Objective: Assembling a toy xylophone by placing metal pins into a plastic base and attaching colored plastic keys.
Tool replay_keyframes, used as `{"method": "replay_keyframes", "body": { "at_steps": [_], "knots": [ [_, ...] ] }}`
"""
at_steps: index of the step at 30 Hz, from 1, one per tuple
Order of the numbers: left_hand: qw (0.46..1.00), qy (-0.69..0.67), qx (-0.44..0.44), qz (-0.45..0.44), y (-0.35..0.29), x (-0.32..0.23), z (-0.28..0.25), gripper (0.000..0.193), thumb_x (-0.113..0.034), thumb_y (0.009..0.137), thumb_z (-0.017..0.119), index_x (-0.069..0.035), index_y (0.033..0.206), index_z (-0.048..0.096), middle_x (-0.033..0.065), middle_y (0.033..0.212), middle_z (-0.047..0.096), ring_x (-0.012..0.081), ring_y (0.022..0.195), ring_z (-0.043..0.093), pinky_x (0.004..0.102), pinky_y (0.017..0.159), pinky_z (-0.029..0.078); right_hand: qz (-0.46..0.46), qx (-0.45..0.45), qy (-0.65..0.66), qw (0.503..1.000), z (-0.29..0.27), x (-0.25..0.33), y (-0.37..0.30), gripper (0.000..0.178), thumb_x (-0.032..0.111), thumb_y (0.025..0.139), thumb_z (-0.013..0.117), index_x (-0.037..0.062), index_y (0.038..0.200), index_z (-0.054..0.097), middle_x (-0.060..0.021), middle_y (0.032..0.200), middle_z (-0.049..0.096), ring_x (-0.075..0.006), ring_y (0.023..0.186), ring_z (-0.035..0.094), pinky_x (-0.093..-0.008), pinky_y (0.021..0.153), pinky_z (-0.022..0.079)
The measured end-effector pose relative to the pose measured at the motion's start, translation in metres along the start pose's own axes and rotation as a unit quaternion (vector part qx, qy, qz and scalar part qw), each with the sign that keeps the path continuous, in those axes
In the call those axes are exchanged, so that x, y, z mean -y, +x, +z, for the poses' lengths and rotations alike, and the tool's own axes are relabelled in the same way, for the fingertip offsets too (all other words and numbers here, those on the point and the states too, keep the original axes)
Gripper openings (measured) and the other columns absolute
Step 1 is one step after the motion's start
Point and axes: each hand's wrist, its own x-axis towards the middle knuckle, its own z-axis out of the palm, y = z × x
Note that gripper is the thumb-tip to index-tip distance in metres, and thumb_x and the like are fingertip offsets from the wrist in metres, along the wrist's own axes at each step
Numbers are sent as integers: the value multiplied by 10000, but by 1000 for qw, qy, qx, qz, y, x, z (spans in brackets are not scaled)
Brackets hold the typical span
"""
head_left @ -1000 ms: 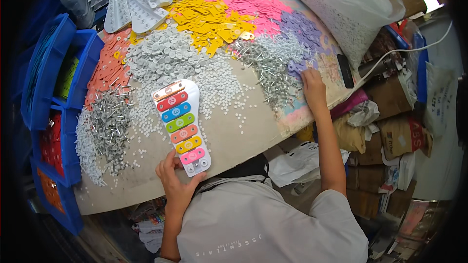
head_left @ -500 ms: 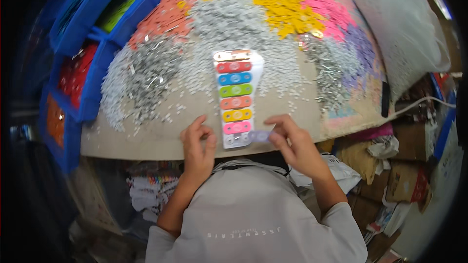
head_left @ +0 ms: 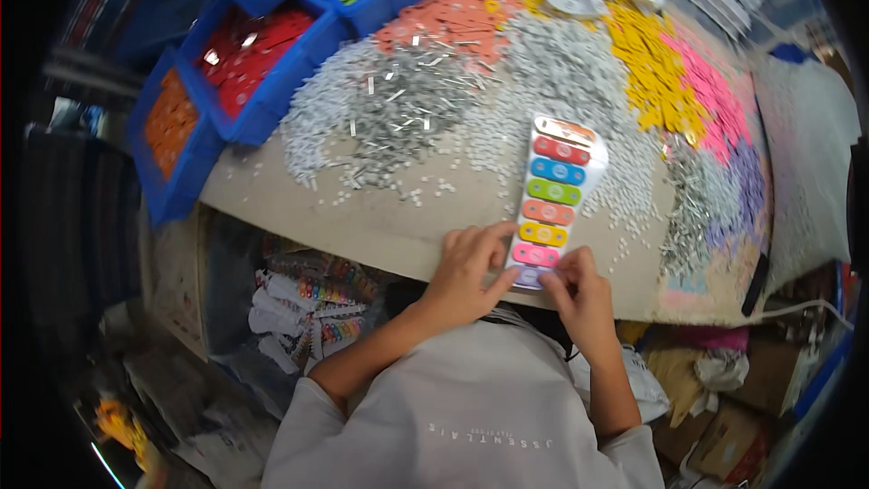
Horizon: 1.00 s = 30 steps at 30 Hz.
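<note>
A toy xylophone [head_left: 554, 192] lies on the worktable, a white tapered base with a column of coloured bars, orange at the far end and pink close to me. At its near end sits a purple bar [head_left: 528, 277], partly covered by fingers. My left hand [head_left: 463, 269] is closed along the xylophone's left edge, forefinger by the yellow bar and thumb at the purple one. Pinched at the purple bar's right end are the thumb and forefinger of my right hand [head_left: 579, 288].
Blue bins [head_left: 272, 118] at the left hold red, orange, green and blue pieces. Around the xylophone spread heaps of small white pieces [head_left: 579, 63], metal pins [head_left: 412, 95], coral [head_left: 453, 14], yellow [head_left: 643, 63], pink and purple bars. A translucent sack [head_left: 806, 145] stands right.
The purple bar has gone from beside the base onto its near end. Both hands have closed in on the xylophone. The whole view has swung left, so the table appears shifted right.
</note>
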Motion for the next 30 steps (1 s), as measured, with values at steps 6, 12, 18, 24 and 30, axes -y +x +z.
{"method": "replay_keyframes", "body": {
  "at_steps": [6,12,18,24,30],
  "knots": [
    [997,-67,30,-25,3,-5,-2,550,-138,856,720,-64,1349,488,-19,760,501,178,750,533,380,862,359,56,1,127,990,5,-26,2,279,86,886,744,46,839,472,35,626,530,-4,588,435,-202,508,309],
    [982,104,-155,40,8,28,-65,174,-73,846,687,-41,1017,669,77,856,628,288,870,602,429,844,435,63,-40,288,955,-5,-54,4,216,156,992,609,63,847,478,57,640,472,-16,558,403,-202,489,305],
    [879,419,-226,-10,14,93,-153,105,-86,841,702,-48,938,712,128,998,632,327,976,589,455,878,433,33,-50,247,967,4,-58,0,196,177,1020,571,75,862,515,48,650,493,-25,551,434,-209,473,328],
    [851,490,-185,-26,5,114,-169,128,-122,890,666,-75,1005,697,127,1085,614,323,1070,561,461,926,395,4,-98,139,985,-24,-40,4,96,106,965,608,16,933,617,-33,713,579,-136,650,552,-274,627,466],
    [868,432,-244,-2,15,88,-160,162,-123,958,611,-30,1086,646,129,1080,638,317,1046,582,442,921,421,13,-475,-178,862,-124,-119,-5,85,75,927,605,9,972,634,-148,977,643,-310,856,626,-389,769,497]
  ]
}}
